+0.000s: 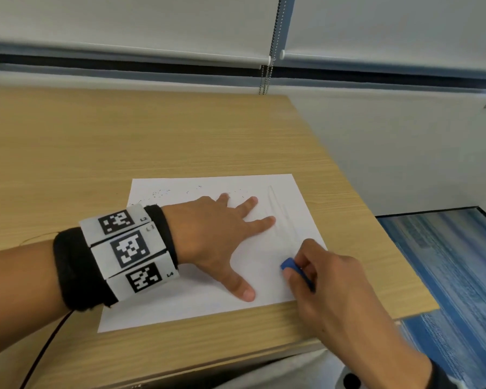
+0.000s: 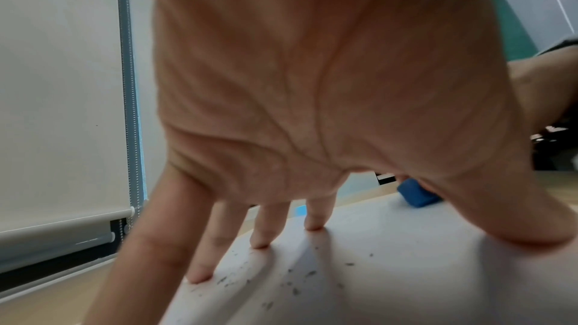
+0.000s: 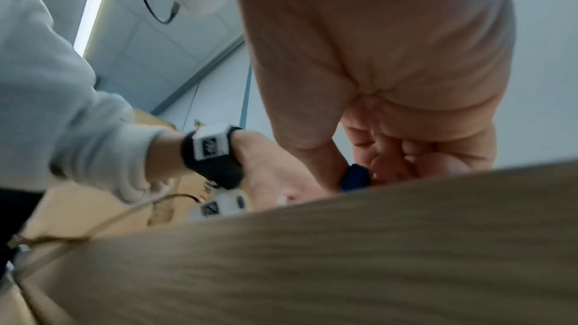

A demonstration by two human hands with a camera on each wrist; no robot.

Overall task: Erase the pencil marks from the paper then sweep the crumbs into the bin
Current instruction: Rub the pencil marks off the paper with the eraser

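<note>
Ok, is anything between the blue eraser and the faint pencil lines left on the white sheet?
Nothing visible. The right hand pinches the blue eraser on the white paper sheet just below the faint pencil lines; the left hand lies flat beside them.

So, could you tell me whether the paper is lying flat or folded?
Flat: the paper lies spread on the desk, left hand pressing it.

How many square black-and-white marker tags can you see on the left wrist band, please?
3 in the head view, on the white band around the black cuff: one on the far side, one in the middle, one on the near side. More may be hidden underneath.
</note>
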